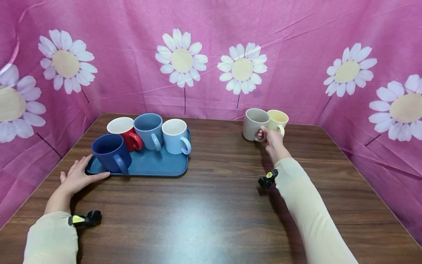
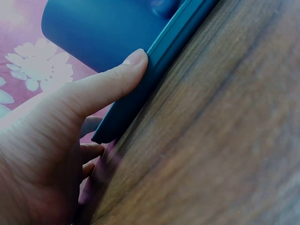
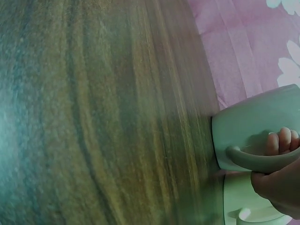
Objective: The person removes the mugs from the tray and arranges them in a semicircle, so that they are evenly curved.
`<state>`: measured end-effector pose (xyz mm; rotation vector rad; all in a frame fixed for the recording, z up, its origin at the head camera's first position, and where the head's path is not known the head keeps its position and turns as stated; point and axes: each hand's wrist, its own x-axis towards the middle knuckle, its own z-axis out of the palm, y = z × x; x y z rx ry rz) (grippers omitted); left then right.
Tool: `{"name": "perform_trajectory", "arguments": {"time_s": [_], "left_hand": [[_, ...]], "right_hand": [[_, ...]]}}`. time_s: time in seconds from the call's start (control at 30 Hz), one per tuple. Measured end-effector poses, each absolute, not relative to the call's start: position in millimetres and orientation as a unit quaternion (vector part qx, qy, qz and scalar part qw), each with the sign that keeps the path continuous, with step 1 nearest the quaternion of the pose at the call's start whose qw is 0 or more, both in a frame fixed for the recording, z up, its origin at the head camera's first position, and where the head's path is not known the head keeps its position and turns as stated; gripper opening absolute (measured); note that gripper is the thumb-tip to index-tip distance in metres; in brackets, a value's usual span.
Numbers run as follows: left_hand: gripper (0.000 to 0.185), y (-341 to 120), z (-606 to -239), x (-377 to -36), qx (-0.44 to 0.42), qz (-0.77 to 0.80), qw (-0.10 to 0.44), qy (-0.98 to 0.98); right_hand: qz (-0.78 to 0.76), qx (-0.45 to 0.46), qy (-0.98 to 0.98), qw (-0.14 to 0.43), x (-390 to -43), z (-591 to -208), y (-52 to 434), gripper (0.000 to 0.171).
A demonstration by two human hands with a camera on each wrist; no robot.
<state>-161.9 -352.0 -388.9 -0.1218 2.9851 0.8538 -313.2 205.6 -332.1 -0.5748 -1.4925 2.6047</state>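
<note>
Fingers [image 3: 280,140] of our right hand [image 1: 271,141] are curled through the handle of the grey mug [image 1: 254,124], thumb closing over the loop; the hold sits at the handle, which keeps the palm off the mug wall. The grey mug stands upright on the table [image 1: 217,205] near its far right edge, touching or just beside the yellow mug [image 1: 278,121] behind it; we cannot tell which.

Our left hand [image 1: 76,177] lies flat on the table with fingers straight and spread. Its thumb [image 2: 112,79] presses against the near left rim of the blue tray [image 1: 158,167], a contact that appears to steady the tray against sliding.

The tray carries four upright mugs:
- navy mug [image 1: 108,151], at the near left corner, nearest our left hand;
- red mug [image 1: 123,132], behind it;
- slate-blue mug [image 1: 148,130], in the middle;
- pale blue mug [image 1: 176,135], at the right.

All four handles point toward us or to the right. The bare part of the tray lies in front of the three rear mugs.
</note>
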Motion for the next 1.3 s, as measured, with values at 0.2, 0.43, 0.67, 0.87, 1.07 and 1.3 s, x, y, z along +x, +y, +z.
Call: {"name": "perform_trajectory", "arguments": {"time_s": [0.2, 0.43, 0.67, 0.87, 1.07, 1.3], "left_hand": [[0.095, -351, -388, -161, -0.039, 0.275, 0.018, 0.961], [0.095, -352, -388, -162, -0.039, 0.276, 0.019, 0.960], [0.095, -353, -388, -162, -0.042, 0.276, 0.022, 0.960], [0.095, -353, -388, -162, -0.041, 0.275, 0.020, 0.960], [0.095, -353, -388, -162, -0.039, 0.274, 0.020, 0.961], [0.095, -354, -389, -163, -0.038, 0.275, 0.018, 0.961]], "right_hand": [[0.845, -0.184, -0.500, 0.052, -315, -336, 208, 0.009], [0.844, -0.189, -0.498, 0.062, -315, -336, 206, 0.007], [0.843, -0.179, -0.502, 0.067, -344, -370, 225, 0.008], [0.786, -0.178, -0.588, 0.063, -320, -356, 217, 0.018], [0.747, -0.158, -0.643, 0.050, -296, -341, 214, 0.012], [0.737, -0.141, -0.661, -0.009, -286, -342, 225, 0.015]]}}
